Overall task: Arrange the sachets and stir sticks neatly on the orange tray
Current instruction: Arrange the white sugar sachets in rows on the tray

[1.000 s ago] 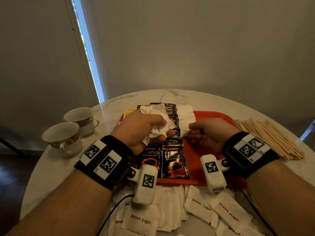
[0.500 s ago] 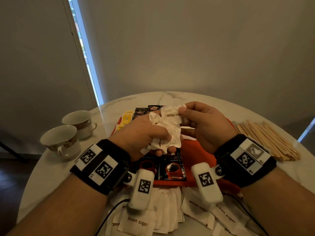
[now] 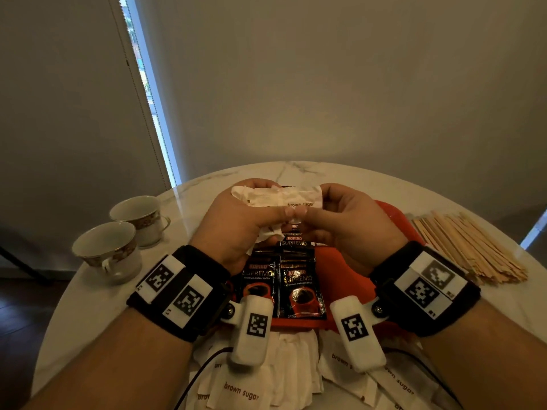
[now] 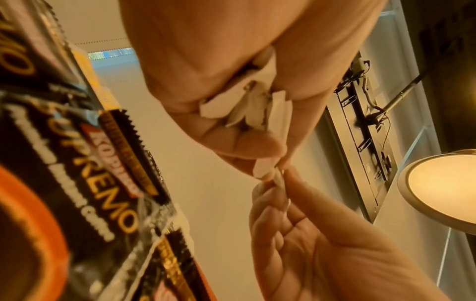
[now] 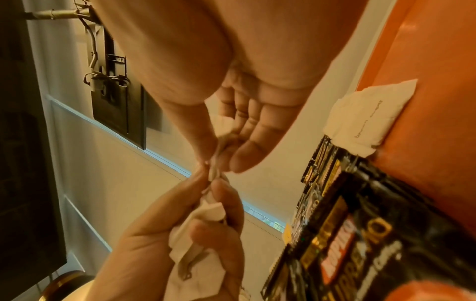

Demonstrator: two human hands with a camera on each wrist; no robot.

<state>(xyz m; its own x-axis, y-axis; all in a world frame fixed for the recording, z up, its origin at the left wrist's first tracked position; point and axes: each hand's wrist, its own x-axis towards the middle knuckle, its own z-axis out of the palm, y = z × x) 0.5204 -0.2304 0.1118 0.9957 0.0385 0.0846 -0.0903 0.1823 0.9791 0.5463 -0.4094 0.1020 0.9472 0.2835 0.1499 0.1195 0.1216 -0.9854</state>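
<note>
Both hands are raised above the orange tray (image 3: 393,216). My left hand (image 3: 236,220) grips a bunch of white brown sugar sachets (image 3: 278,198), their edges poking from the fist (image 4: 247,110). My right hand (image 3: 340,220) pinches the right end of one sachet between thumb and fingers (image 5: 216,163). Black coffee sachets (image 3: 299,288) lie in rows on the tray's left half. One white sachet (image 5: 365,118) lies on the tray beside them. Wooden stir sticks (image 3: 467,247) lie in a pile on the table right of the tray.
Two teacups (image 3: 109,253) stand on the round marble table (image 3: 296,170) at the left. More loose brown sugar sachets (image 3: 245,392) lie on the table near its front edge, below my wrists. Yellow sachets (image 4: 85,61) sit at the tray's far left.
Both hands have lifted from the tray. My right hand came over to the bunch in my left hand and now pinches one sachet, which is stretched flat between the two hands.
</note>
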